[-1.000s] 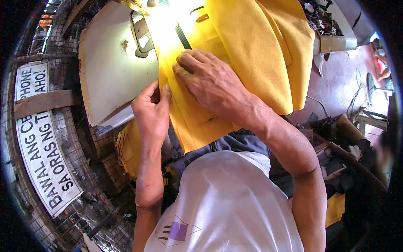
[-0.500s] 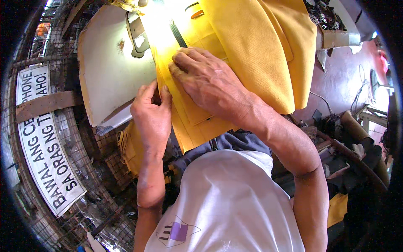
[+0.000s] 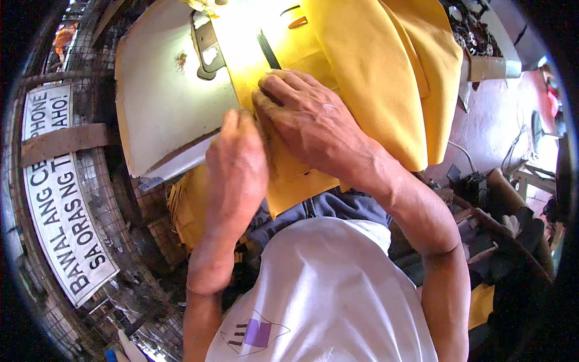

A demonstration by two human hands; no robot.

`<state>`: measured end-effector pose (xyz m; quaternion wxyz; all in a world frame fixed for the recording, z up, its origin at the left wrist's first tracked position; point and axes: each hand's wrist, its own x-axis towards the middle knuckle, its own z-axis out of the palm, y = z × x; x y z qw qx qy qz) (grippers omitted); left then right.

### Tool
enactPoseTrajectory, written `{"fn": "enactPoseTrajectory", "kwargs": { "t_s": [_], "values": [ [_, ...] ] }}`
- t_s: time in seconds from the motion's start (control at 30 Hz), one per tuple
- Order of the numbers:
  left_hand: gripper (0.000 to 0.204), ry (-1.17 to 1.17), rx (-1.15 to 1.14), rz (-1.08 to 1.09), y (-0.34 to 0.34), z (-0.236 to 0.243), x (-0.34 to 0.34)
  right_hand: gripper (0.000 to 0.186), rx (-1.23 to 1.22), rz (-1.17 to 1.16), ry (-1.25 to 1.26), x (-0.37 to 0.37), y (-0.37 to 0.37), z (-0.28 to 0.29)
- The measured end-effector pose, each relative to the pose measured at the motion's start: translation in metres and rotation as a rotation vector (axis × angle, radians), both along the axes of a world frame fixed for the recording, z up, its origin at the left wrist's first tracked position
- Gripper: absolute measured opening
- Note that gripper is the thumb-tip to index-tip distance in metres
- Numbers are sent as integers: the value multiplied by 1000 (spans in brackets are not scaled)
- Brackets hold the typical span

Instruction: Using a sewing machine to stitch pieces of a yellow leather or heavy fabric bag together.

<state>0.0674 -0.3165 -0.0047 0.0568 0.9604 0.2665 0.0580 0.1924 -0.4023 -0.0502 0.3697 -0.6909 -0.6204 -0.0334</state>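
A yellow fabric piece with stitched seams and a dark zipper strip lies under a bright light. My right hand rests on it just below the strip, fingers bent and bunched on the cloth. Close beside it, my left hand is at the fabric's left edge, its fingers drawn together and smeared by motion. The fingertips seem to pinch that edge. Larger yellow folds spread to the right. Glare washes out the fabric's far end.
The pale worktop has a metal plate set in it. More yellow pieces hang below its near edge. Wire mesh with a white sign stands at the left. A box of small metal parts is at the far right.
My left hand has moved right and its fingers have closed together nearer my right hand. The right hand and fabric have shifted slightly right in the picture, along with the worktop.
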Motion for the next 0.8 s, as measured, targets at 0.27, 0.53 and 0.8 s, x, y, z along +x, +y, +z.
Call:
{"fn": "enactPoseTrajectory", "kwargs": {
  "t_s": [0.27,0.53,0.8],
  "values": [
    [37,66,56,-255,24,14,-1,33,59,25,-66,4,1,5],
    [35,-52,-14,-395,59,16,-8,46,-101,59,-171,5,4,12],
    [20,-295,-99,-471,122,-21,21,45,-224,78,-141,6,6,18]
  ]
}}
